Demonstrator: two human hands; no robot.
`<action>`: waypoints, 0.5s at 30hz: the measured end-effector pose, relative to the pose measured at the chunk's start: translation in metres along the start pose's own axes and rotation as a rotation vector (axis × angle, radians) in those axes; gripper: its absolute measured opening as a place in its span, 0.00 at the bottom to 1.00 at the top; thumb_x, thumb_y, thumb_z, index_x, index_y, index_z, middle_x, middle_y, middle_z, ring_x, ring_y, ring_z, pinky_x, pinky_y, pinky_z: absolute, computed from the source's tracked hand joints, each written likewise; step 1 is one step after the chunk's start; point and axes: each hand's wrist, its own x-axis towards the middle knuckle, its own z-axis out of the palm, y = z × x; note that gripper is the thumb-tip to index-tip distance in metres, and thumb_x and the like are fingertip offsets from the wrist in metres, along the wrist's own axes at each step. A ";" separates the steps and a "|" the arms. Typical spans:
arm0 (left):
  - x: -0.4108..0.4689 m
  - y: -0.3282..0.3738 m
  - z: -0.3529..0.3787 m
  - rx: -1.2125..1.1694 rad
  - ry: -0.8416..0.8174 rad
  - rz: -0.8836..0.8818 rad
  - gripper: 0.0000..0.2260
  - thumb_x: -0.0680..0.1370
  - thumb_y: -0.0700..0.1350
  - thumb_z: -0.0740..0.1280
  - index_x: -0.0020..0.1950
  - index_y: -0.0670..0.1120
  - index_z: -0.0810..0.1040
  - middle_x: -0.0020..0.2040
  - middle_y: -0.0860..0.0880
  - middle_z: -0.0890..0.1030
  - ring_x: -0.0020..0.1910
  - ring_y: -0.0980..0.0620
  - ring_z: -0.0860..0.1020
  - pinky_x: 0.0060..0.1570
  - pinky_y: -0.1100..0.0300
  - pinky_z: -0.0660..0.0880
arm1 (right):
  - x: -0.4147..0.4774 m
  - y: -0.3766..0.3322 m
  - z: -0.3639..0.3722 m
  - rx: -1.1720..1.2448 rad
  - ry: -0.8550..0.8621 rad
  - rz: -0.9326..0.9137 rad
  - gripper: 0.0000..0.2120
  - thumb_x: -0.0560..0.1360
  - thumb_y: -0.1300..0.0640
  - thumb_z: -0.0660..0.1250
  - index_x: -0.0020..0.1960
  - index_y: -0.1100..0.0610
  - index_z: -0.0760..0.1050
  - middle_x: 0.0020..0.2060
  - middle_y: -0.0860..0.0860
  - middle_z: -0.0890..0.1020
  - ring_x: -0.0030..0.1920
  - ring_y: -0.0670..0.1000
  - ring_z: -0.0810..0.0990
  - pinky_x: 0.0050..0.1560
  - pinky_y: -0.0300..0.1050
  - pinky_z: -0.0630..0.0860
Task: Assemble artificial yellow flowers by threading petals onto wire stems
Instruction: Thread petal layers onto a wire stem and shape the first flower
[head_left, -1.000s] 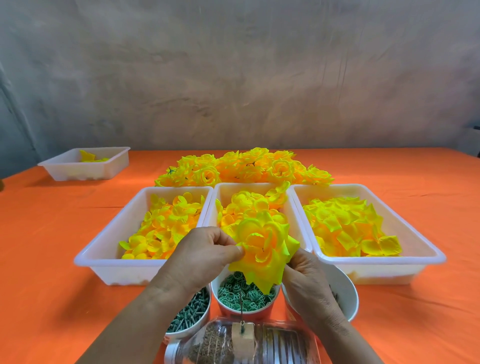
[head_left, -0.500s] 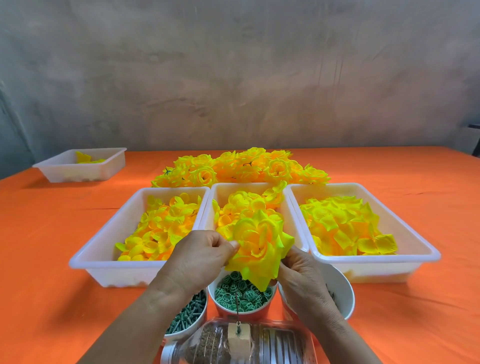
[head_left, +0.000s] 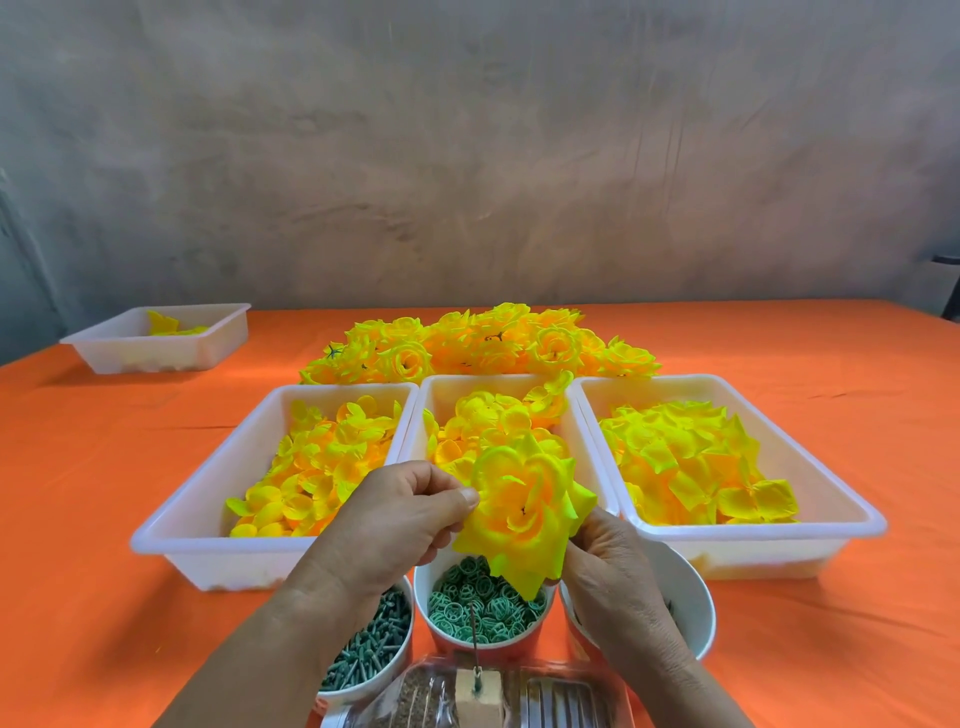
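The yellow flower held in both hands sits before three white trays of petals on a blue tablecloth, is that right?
In the head view the tablecloth is orange, not blue. The yellow flower is held in the left hand and right hand, before three white trays of petals.

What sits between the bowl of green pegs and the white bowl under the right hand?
A cup of green rings, seen in the head view, partly hidden by the held flower.

I see a matt cloth flower (head_left: 524, 512), smooth white plastic trays (head_left: 171, 540), and matt orange cloth covering the worktop (head_left: 78, 493).
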 end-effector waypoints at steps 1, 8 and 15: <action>0.002 0.000 0.000 -0.008 0.005 0.003 0.07 0.77 0.41 0.70 0.39 0.45 0.78 0.30 0.52 0.78 0.25 0.59 0.71 0.28 0.67 0.70 | 0.000 0.001 -0.001 -0.100 -0.001 -0.012 0.08 0.71 0.62 0.74 0.46 0.51 0.85 0.38 0.55 0.85 0.39 0.52 0.80 0.47 0.55 0.80; 0.012 0.002 -0.003 -0.075 -0.068 0.001 0.05 0.77 0.45 0.70 0.42 0.47 0.79 0.31 0.53 0.76 0.30 0.57 0.74 0.33 0.65 0.73 | 0.016 -0.008 -0.009 -0.379 0.036 -0.036 0.07 0.72 0.61 0.73 0.45 0.49 0.84 0.38 0.48 0.86 0.44 0.57 0.83 0.45 0.57 0.80; 0.029 0.001 -0.002 -0.048 -0.021 0.040 0.06 0.78 0.41 0.68 0.41 0.47 0.79 0.29 0.53 0.77 0.27 0.59 0.72 0.29 0.67 0.70 | 0.034 -0.021 -0.018 -0.497 -0.036 -0.092 0.04 0.70 0.54 0.74 0.40 0.45 0.83 0.34 0.43 0.85 0.36 0.45 0.80 0.41 0.45 0.78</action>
